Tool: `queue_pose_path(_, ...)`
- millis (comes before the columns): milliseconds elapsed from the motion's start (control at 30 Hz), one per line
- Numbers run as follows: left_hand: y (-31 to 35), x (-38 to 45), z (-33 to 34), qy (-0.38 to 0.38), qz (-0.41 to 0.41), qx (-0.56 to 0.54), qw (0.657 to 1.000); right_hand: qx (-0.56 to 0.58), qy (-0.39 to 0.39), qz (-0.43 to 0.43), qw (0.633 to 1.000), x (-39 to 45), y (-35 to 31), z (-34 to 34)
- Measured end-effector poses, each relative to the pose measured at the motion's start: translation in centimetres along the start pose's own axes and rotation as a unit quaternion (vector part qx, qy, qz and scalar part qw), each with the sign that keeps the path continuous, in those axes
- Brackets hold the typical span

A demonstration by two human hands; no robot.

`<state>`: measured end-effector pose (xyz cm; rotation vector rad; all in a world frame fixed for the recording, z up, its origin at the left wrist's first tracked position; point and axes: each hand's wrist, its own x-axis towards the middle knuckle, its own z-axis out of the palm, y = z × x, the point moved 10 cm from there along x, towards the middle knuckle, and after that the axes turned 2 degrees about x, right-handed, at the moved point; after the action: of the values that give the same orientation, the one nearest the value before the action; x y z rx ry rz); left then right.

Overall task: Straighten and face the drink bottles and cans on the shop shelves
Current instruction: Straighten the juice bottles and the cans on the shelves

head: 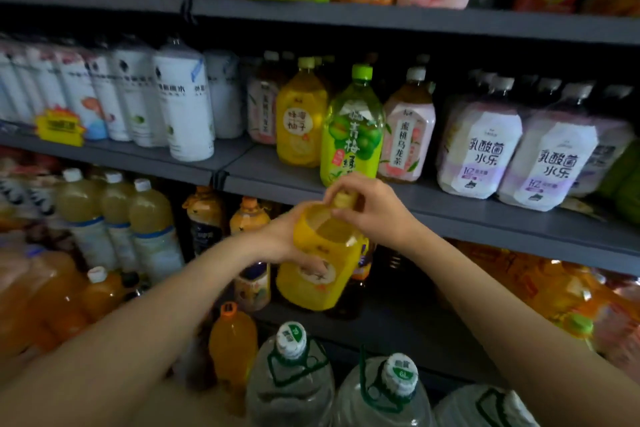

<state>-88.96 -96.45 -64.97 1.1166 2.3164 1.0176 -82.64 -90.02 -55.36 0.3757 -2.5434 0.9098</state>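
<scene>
grips: left hand point(277, 239) holds yellow bottle point(322, 263), right hand point(374, 208) pinches cap | green bottle point(351, 128) behind

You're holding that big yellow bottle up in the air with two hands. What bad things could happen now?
1. The yellow bottle is held off the shelf. The left hand grips its side and the right hand pinches the cap, so it might slip and fall onto the water jugs below.
2. The green bottle stands near the shelf edge, right behind the hands. Lifting the yellow one could bump it over.
</scene>
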Motion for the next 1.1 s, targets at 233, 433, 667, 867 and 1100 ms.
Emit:
queue_pose_path(233, 1.0, -1.0, -13.6, 0.142, -0.009, -0.127, 0.982, -0.033, 0.113, -0.078, 0.990, 10.5, -8.1, -3.7)
queue_pose_path(433, 0.6, 4.1, -17.5, 0.254, -0.009, -0.121, 0.960, -0.188, 0.123, 0.029, 0.974, 11.4, -4.9, -0.9)
queue_pose_path(667, -1.7, 7.9, -18.1, 0.240, -0.044, -0.105, 0.964, -0.198, 0.103, 0.113, 0.968, 10.0, -1.0, 4.3)
queue_pose_path(867, -4.3, 6.9, -14.1, 0.179, -0.069, -0.123, 0.974, -0.207, 0.108, 0.151, 0.961, 8.7, 1.2, 4.2)
queue_pose_path(1100, -4.8, 7.3, -14.4, 0.185, -0.088, -0.107, 0.973, -0.226, 0.128, 0.128, 0.957, 9.0, 1.6, 3.7)
